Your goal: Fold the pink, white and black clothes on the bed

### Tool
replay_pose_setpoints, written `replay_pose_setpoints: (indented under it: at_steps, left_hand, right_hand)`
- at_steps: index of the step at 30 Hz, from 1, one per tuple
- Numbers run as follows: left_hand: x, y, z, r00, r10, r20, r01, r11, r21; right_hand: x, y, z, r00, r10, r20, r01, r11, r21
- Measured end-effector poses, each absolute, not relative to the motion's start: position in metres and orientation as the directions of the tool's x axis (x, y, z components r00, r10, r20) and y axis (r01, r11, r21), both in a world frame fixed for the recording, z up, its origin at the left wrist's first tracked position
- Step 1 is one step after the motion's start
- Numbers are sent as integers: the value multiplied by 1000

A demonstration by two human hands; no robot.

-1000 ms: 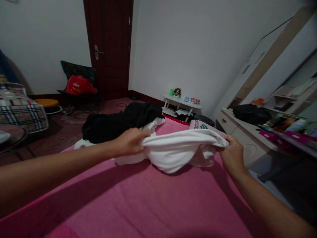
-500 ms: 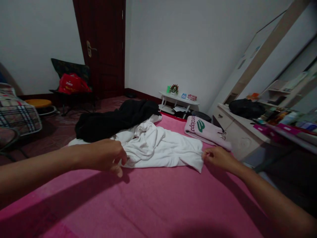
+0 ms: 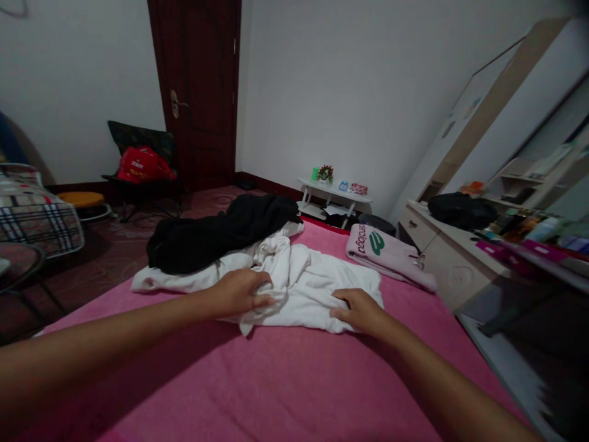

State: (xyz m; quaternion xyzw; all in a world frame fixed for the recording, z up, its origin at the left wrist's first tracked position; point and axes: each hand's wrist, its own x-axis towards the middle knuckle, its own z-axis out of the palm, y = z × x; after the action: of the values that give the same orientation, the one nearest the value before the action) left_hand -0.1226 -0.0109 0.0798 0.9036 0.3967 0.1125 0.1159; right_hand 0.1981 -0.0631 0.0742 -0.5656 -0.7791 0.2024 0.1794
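A crumpled white garment (image 3: 304,282) lies on the pink bed cover (image 3: 257,380). My left hand (image 3: 239,293) rests on its left part with the fingers curled into the cloth. My right hand (image 3: 361,310) lies on its near right edge, fingers bent and pressing the fabric down. Behind the white garment a black garment (image 3: 221,230) is heaped over more white cloth. A folded pale pink garment with green lettering (image 3: 384,253) sits to the right, apart from both hands.
A pale dresser (image 3: 442,245) with a black bag (image 3: 460,210) and bottles runs along the bed's right side. A low white table (image 3: 334,195) stands by the far wall. A dark door (image 3: 197,92), a chair with a red bag (image 3: 142,164) and a plaid blanket (image 3: 37,212) are at left.
The white garment was held up between both hands, then laid flat on the bed. Both hands have since moved inward onto the cloth, the right one from its right corner.
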Motion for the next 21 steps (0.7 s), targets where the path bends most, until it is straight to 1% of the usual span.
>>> replay_pose_setpoints:
  at_steps: [2,3,5,7,8,9,10,11,12,14,15,16,17,18,19,21]
  left_hand:
    - [-135,-4,99,613,771,172,650,-616,445]
    - [-144,0,110,553,803,221,634,-578,514]
    - [-167,12,128,358,884,299,616,-465,636]
    - [-194,25,139,161,937,310,592,-343,729]
    - [-206,31,142,85,950,299,589,-290,754]
    - [-218,36,143,36,954,299,607,-258,752]
    - [-227,40,143,7,951,309,654,-238,718]
    - [-234,42,143,1,942,335,724,-232,650]
    - [-238,43,142,26,925,379,803,-245,544]
    - [-234,39,140,168,861,481,905,-328,271]
    - [-227,34,138,270,810,521,907,-396,145]
    - [-216,28,136,374,749,547,881,-471,43]
    - [-203,21,134,473,687,552,834,-551,-28]
    - [-187,14,131,556,638,533,779,-623,-66]
    - [-171,6,128,617,618,487,733,-677,-69]
    - [-139,-9,119,707,624,333,662,-749,-2]
  right_hand:
    - [204,-78,89,-305,949,-76,763,196,-616]
    - [207,-88,97,-309,942,-134,725,142,-674]
    - [214,-109,111,-341,908,-243,653,42,-757]
    - [219,-134,120,-404,842,-357,632,-25,-775]
    - [220,-145,123,-430,802,-415,641,-53,-766]
    - [220,-157,126,-444,763,-469,658,-78,-749]
    - [218,-166,129,-445,733,-514,676,-102,-730]
    - [216,-174,132,-438,713,-547,689,-124,-714]
    - [213,-180,135,-432,702,-567,693,-144,-706]
    - [206,-184,141,-446,676,-587,669,-183,-720]
    - [202,-182,142,-466,661,-588,642,-205,-739]
    - [199,-178,142,-486,650,-585,612,-224,-758]
    - [195,-172,140,-494,655,-572,586,-235,-776]
    - [191,-164,136,-488,679,-549,569,-230,-789]
    - [187,-156,131,-462,725,-511,565,-204,-799]
    - [175,-141,120,-374,843,-388,588,-109,-802]
